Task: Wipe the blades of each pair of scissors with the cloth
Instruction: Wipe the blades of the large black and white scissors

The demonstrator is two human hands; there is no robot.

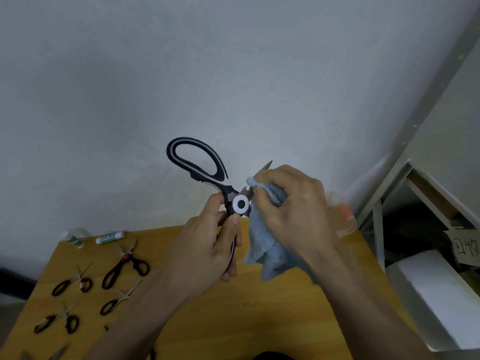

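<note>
Counts on and above the table (pixel 233 320)

5 whole pairs of scissors: 1 large pair (pixel 207 183) held, 4 (pixel 126 263) lying; 2 glue sticks (pixel 110 237); 1 cloth (pixel 270 253).

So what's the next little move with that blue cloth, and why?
Probably slide the right hand, pinching the pale blue cloth, outward toward the blade tip: the cloth sits near the pivot of the big black-handled scissors held by the left hand.

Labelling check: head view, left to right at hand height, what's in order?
Left hand → big scissors → blue cloth → right hand → metal rack.
</note>
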